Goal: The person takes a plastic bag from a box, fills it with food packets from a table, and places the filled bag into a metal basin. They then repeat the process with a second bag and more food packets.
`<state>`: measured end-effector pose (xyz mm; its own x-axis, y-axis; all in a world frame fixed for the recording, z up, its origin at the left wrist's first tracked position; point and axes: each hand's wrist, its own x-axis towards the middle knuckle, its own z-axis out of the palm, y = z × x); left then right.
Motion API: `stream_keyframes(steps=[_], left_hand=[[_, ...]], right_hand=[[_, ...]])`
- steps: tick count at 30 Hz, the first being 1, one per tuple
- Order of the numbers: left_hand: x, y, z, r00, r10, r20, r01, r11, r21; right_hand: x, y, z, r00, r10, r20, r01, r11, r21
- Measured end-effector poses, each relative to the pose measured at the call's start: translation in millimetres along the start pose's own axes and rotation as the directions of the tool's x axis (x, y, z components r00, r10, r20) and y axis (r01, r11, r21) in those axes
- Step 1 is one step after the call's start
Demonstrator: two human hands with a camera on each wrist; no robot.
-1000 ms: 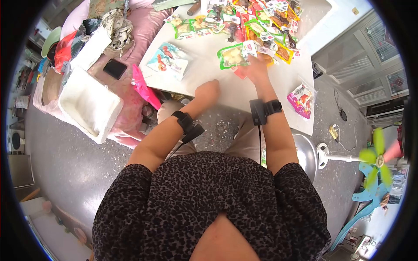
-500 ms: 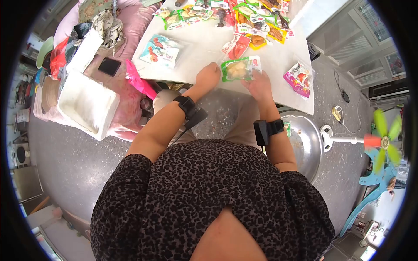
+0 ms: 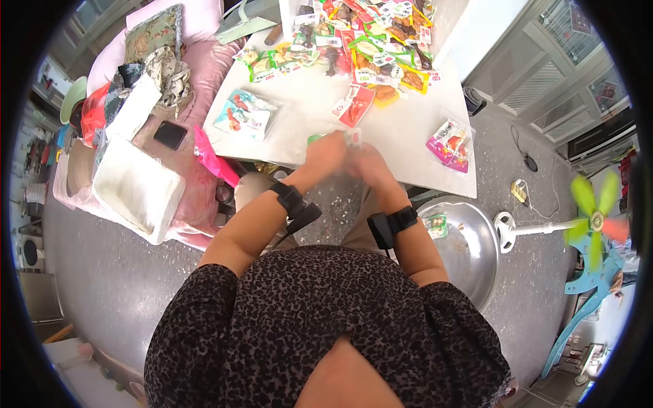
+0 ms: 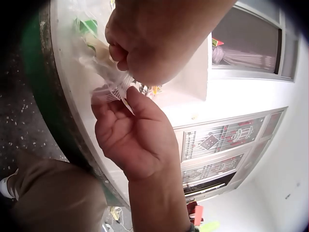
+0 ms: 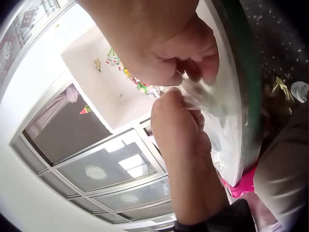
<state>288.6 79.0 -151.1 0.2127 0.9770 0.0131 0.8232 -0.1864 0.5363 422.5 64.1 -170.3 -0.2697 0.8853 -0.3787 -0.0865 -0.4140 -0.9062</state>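
In the head view both hands come together at the table's near edge over a small clear food packet (image 3: 354,137). Its green end (image 4: 87,26) and pale contents show in the left wrist view. My left hand (image 3: 326,156) grips the packet with curled fingers, hiding much of it. The right hand (image 3: 371,165) pinches its clear, striped end (image 4: 112,93) between thumb and fingers. Just beyond lies a red packet (image 3: 354,105) on the white table (image 3: 299,122).
A heap of food packets (image 3: 374,51) covers the far table. A blue-white bag (image 3: 243,115) lies left, a pink-purple bag (image 3: 450,144) right. A metal basin (image 3: 466,251) holding a green packet stands below right, near a fan (image 3: 596,219).
The right hand has drawn the green-edged packet from beside the heap to the near edge. The left hand now grips it too, and the hands have closed together.
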Motion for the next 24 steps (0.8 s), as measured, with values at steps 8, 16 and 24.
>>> stream_keyframes(steps=[8,16,24], left_hand=[[-6.1,4.7,-2.2,0.999,0.040,0.032,-0.040,0.999,0.013],[-0.1,-13.1,2.2,0.998,0.052,-0.036,-0.056,0.993,-0.108],[8.2,-42.3,32.1,0.981,0.126,-0.146,-0.133,0.990,-0.037]], right_hand=[[19.3,2.5,2.2,0.991,-0.122,-0.057,0.126,0.990,0.062],[41.6,-0.4,10.1,0.999,0.003,-0.045,-0.005,0.999,-0.048],[41.3,-29.8,-13.3,0.996,0.006,0.087,0.030,0.914,-0.405]])
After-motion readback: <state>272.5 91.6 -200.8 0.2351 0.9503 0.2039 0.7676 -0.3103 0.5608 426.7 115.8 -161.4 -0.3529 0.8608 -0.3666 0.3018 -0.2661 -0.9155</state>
